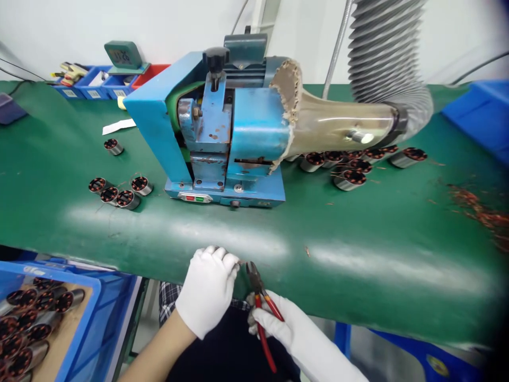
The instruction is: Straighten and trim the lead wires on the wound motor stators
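My left hand (209, 292), in a white glove, is closed at the front edge of the green bench, fingers curled and back turned up. Whatever lies inside it is hidden; a thin bit of something pokes out by the thumb. In my white-gloved right hand (274, 321) is a pair of red-handled diagonal cutters (260, 297). Their dark jaws point up, just right of my left thumb. Beyond both hands stands a blue belt-driven machine (210, 132) with red and green buttons.
Several metal cylinders with copper windings (127, 199) stand left of the machine, others (350, 179) to its right. A blue crate (95, 318) at lower left holds more. Copper wire scraps (481, 212) lie at right. A grey hose (387, 48) joins the machine's clear duct (338, 124).
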`<state>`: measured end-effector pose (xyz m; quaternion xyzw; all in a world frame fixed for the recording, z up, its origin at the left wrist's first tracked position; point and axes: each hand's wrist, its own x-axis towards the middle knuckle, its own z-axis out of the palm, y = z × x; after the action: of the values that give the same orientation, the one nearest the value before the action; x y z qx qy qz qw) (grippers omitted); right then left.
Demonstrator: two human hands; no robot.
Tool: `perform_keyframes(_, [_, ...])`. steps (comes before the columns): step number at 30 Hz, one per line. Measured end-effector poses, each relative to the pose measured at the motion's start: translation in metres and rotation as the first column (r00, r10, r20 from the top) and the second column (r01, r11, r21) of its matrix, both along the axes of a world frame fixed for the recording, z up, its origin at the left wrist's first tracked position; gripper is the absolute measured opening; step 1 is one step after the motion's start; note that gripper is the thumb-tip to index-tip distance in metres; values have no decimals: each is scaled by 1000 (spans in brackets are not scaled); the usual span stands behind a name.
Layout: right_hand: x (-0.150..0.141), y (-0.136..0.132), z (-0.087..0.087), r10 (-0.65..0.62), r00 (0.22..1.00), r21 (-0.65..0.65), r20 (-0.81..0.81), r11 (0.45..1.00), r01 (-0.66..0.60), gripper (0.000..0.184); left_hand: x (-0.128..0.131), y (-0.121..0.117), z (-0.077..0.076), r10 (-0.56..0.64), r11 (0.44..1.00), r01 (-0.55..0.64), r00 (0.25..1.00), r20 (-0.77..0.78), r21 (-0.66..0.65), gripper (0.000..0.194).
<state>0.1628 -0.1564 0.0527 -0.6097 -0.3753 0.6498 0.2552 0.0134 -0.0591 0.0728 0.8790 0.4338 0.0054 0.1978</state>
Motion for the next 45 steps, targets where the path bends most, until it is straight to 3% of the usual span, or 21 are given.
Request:
perform_keyframes(9, [-11,8,-2,2,999,3,50,1000,-2,19,-2,2,-2,-33,999,33,999,-7,5,18])
perform_keyframes(13, [-22,7,-9,-148,988,26,45,989,147,27,-2,2,-1,-47,999,46,999,-19,-9,19])
perform_keyframes(17, [-22,8,-12,-312,936,-94,-166,949,300,35,-2,2,-4,-54,999,54,998,-25,-7,19])
perform_keyframes(20, [-18,9,-8,-389,823,-224,-414,920,322,31,-7,6,-5,-40,999,41,999,-34,30,20])
perform_keyframes(24, [-19,20,-7,-470,487,-283,-736,867,410,19,-24,19,-2,59,996,-57,998,-30,72,24])
perform_keyframes(26, [-9,31,-12,-514,368,-268,-775,795,544,14,-37,25,-2,119,990,-116,992,-33,78,44])
perform_keyframes(28, [20,39,-19,-610,310,-248,-730,658,711,14,-51,29,-7,165,986,-163,985,-50,40,47])
perform_keyframes(30, [70,39,-23,-739,269,-177,-618,464,868,16,-63,31,-14,197,978,-199,979,-47,-55,42])
perform_keyframes(31, [100,36,-23,-770,243,-139,-590,392,909,16,-66,30,-19,209,972,-211,977,-29,-105,40])
perform_keyframes(34, [187,21,-11,-814,177,-28,-553,231,973,23,-66,27,-30,233,959,-221,971,49,-179,37])
perform_keyframes(36, [219,15,2,-810,171,36,-561,182,983,28,-56,23,-33,229,961,-210,969,94,-182,35])
perform_keyframes(37, [223,17,7,-799,185,59,-572,185,981,28,-49,22,-34,223,963,-201,968,115,-180,35])
perform_keyframes(39, [209,28,9,-764,245,86,-597,242,966,21,-37,19,-35,202,969,-176,968,146,-176,35])
perform_keyframes(43, [147,73,-11,-701,380,113,-604,396,911,8,-27,14,-42,151,982,-129,975,165,-137,42])
perform_keyframes(45, [139,89,-22,-718,395,148,-573,384,911,6,-27,13,-44,87,991,-64,975,204,-117,51])
